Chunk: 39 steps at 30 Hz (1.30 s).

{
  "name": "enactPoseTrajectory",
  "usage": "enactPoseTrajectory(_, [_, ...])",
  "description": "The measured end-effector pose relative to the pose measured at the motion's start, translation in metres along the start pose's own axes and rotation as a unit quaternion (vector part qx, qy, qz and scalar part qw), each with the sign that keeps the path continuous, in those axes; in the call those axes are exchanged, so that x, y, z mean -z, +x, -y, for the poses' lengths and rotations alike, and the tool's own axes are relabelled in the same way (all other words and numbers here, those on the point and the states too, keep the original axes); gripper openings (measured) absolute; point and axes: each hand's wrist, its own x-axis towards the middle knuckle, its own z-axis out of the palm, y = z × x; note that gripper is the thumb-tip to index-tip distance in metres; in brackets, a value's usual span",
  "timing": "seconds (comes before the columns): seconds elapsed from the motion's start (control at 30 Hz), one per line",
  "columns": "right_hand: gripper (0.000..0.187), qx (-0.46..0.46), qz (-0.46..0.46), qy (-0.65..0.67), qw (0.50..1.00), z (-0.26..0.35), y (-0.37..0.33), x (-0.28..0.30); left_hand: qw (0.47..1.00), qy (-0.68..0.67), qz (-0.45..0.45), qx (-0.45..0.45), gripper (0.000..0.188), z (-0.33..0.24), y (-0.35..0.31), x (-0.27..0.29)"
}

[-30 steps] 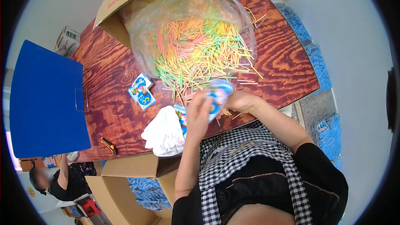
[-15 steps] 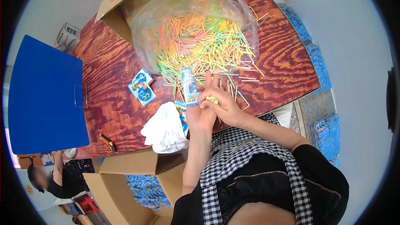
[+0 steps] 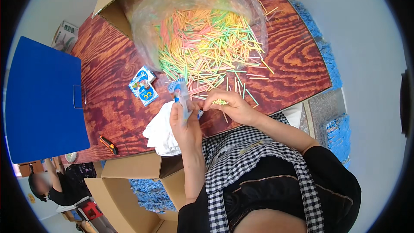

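My left hand [image 3: 186,126] grips a blue and white printed packet [image 3: 179,96] that stands up between thumb and fingers. Beside it, my right hand [image 3: 233,107] is closed around a bundle of thin pastel sticks [image 3: 219,102], their ends showing at the top of the fist. Beyond both hands, a heap of pink, yellow and green sticks [image 3: 207,45] spills from a clear plastic bag [image 3: 144,30]. A white cloth or glove [image 3: 160,131] lies under and beside my left hand. To its left rest more blue and white packets [image 3: 144,87].
The bag sits in an open cardboard box [image 3: 113,15]. A utility knife [image 3: 108,145] lies near the edge of the wood-grain table [image 3: 103,112], by a blue panel [image 3: 45,103]. An open carton [image 3: 110,190] with blue packets stands below. Another person [image 3: 56,181] sits at lower left.
My hands have moved apart. The left has shifted left with the packet, now turned and tilted; the right keeps its sticks. The whole view has shifted slightly.
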Motion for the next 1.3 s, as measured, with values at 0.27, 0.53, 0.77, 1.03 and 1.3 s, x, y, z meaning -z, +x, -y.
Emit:
enactPoseTrajectory(0.27, [0.009,0.02,0.003,-0.05,0.999,0.008,-0.001,0.008,0.936,0.337,-0.049,-0.086,0.015,-0.027,-0.022,0.029])
enactPoseTrajectory(0.53, [0.016,0.03,0.001,-0.075,0.997,0.009,-0.002,0.015,0.956,0.284,-0.002,-0.074,0.011,-0.024,-0.018,0.033])
enactPoseTrajectory(0.77, [0.016,0.04,0.005,-0.09,0.995,0.011,-0.002,0.017,0.979,0.19,-0.018,-0.072,0.015,-0.017,-0.012,0.034])
enactPoseTrajectory(1.03, [0.011,0.028,0.008,-0.087,0.996,0.012,-0.002,0.016,0.96,0.271,-0.043,-0.061,0.008,-0.012,-0.014,0.038])
enactPoseTrajectory(1.3, [0.01,-0.038,0.002,-0.038,0.999,0.008,-0.004,0.018,0.912,0.401,0.002,-0.084,0.009,-0.01,-0.023,0.032])
